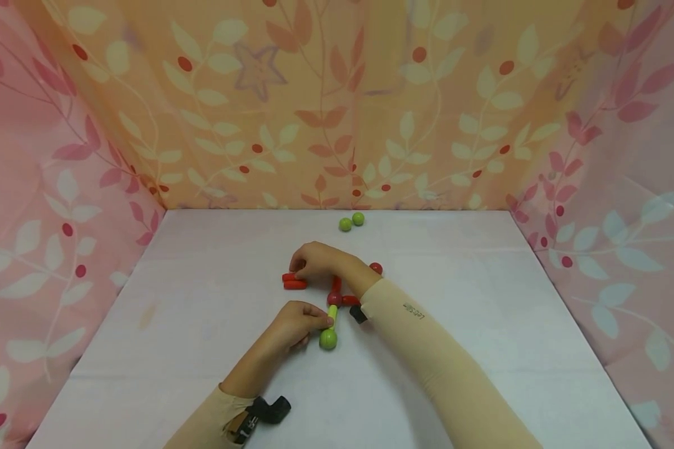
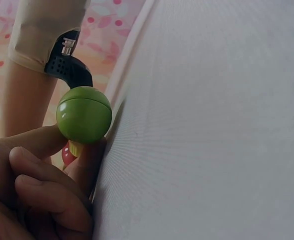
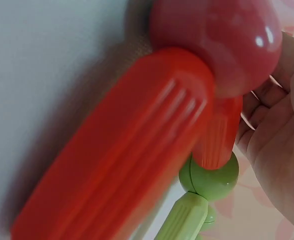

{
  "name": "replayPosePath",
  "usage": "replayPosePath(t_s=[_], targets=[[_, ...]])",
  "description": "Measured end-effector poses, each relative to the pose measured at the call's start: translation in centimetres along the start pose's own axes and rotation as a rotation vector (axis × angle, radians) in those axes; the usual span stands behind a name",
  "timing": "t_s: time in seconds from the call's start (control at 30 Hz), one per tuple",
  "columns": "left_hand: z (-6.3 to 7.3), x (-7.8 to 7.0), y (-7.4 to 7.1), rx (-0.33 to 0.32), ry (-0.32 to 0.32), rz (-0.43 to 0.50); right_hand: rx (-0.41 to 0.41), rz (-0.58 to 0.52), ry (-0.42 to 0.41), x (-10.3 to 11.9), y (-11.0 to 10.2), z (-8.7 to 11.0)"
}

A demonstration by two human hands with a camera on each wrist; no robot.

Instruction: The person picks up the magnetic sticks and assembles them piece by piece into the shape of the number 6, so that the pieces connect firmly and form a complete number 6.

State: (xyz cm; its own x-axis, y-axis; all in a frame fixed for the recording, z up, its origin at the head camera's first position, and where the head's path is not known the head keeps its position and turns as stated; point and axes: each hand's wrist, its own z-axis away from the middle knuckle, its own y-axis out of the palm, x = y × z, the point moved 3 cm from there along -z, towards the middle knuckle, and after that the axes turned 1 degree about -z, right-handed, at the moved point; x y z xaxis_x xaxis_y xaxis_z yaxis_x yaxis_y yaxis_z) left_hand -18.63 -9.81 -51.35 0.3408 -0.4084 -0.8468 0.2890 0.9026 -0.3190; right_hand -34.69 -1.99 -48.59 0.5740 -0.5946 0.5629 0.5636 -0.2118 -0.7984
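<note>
My left hand (image 1: 297, 324) pinches a yellow-green magnetic stick (image 1: 332, 313) between thumb and finger. A green ball (image 2: 84, 114) sits at its near end, a red ball (image 1: 334, 299) at its far end. Two red sticks also meet that red ball, one pointing away (image 1: 336, 284), one to the right (image 1: 350, 300). Beyond them my right hand (image 1: 317, 260) reaches left, its fingertips pinching one of two loose red sticks (image 1: 294, 285) lying side by side. In the right wrist view a green ball (image 3: 214, 177) and a light-green stick (image 3: 184, 217) show behind the red pieces.
Two green balls (image 1: 345, 224) lie near the back edge of the white table (image 1: 213, 249). Another red ball (image 1: 376, 269) peeks out behind my right forearm, which hides part of the tabletop. Patterned curtains (image 1: 326, 112) stand around the back and sides.
</note>
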Motion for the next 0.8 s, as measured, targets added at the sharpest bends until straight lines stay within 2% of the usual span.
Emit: replayPosePath(t_s=[0.23, 0.5, 0.8], targets=[[-0.1, 0.1, -0.1, 0.002, -0.001, 0.004, 0.006, -0.001, 0.003, 0.0, 0.1, 0.0], [-0.2, 0.2, 0.0, 0.001, -0.001, -0.017, -0.023, -0.084, 0.014, -0.6, -0.3, 0.9], [-0.1, 0.2, 0.0, 0.000, -0.011, -0.019, -0.093, -0.042, -0.009, 0.1, -2.5, 3.7]])
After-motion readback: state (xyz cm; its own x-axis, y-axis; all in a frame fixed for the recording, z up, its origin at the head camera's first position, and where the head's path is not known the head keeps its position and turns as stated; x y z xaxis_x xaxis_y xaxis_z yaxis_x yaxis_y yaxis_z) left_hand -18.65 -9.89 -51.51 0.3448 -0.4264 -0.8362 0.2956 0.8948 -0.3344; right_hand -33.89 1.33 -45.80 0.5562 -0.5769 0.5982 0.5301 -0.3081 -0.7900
